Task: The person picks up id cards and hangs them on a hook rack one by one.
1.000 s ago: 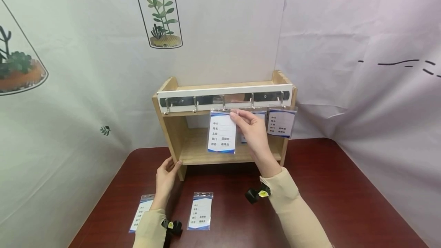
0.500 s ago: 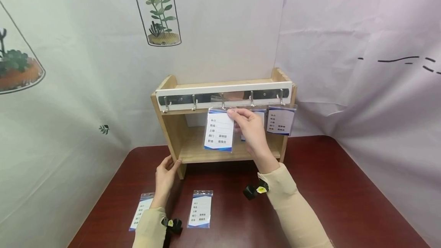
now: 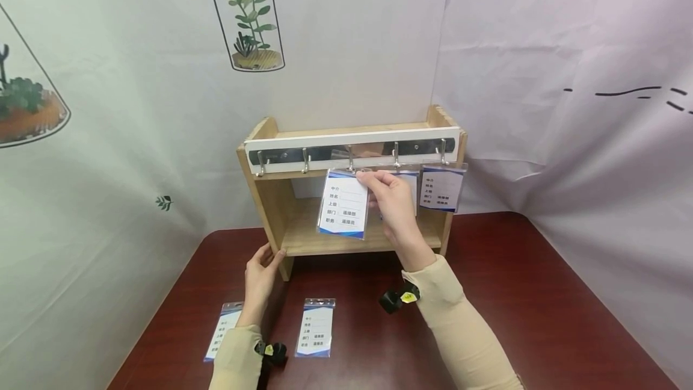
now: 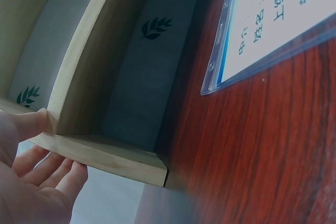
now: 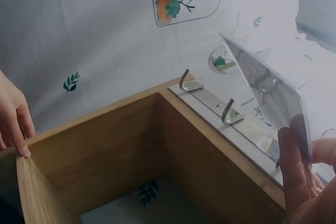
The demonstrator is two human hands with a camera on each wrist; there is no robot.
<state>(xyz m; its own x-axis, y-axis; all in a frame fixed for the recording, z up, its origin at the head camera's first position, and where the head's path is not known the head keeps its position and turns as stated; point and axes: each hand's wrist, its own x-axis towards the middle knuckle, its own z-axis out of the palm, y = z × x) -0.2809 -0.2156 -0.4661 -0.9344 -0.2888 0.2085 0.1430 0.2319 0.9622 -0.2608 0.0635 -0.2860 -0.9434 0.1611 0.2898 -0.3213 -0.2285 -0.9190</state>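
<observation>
My right hand (image 3: 397,212) pinches a clear-sleeved name badge (image 3: 343,204) by its upper right corner. The badge is in front of the middle hook (image 3: 351,158), slightly tilted; whether its slot touches that hook I cannot tell. In the right wrist view the badge (image 5: 273,93) shows its glossy back, with fingers behind and thumb in front. Low on the left side panel of the wooden shelf (image 3: 265,215), my left hand (image 3: 260,281) holds the edge, thumb on the front and fingers outside, as the left wrist view shows. Partly behind my right hand hangs another badge (image 3: 411,182).
A white rail (image 3: 319,166) with several metal hooks runs across the shelf's top front. One badge (image 3: 441,190) hangs at its right end. Two more badges lie on the dark red table (image 3: 541,306): one in front (image 3: 315,330), one beside the left forearm (image 3: 223,330). Printed cloth stands behind.
My right hand has shifted the badge slightly left, and its lower edge has swung left. The left hand keeps its place on the shelf. The head view has tipped a little.
</observation>
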